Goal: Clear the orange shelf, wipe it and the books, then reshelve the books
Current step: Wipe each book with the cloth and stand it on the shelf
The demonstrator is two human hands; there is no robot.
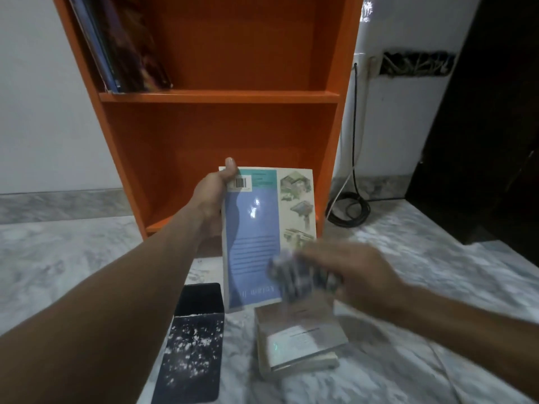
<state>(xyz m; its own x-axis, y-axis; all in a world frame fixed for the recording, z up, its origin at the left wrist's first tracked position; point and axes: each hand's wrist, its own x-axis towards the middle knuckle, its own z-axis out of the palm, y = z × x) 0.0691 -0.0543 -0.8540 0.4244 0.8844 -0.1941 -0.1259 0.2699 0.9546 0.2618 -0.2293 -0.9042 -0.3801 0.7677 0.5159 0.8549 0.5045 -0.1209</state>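
Note:
My left hand (214, 196) grips a blue and cream book (256, 234) by its upper left edge, thumb on the barcode corner, back cover facing me. My right hand (347, 272), blurred, holds a crumpled grey cloth (294, 277) against the book's lower right part. The orange shelf (221, 97) stands behind; its lower compartment holds nothing visible. A few books (122, 45) lean at the left of the upper compartment. A grey-brown book (300, 339) lies flat on the marble floor below my right hand.
A black box with white specks (192, 342) lies on the floor at the lower left. A coiled black cable (350, 211) sits right of the shelf under a wall socket (417, 64). A dark wooden door (490, 126) stands at the far right.

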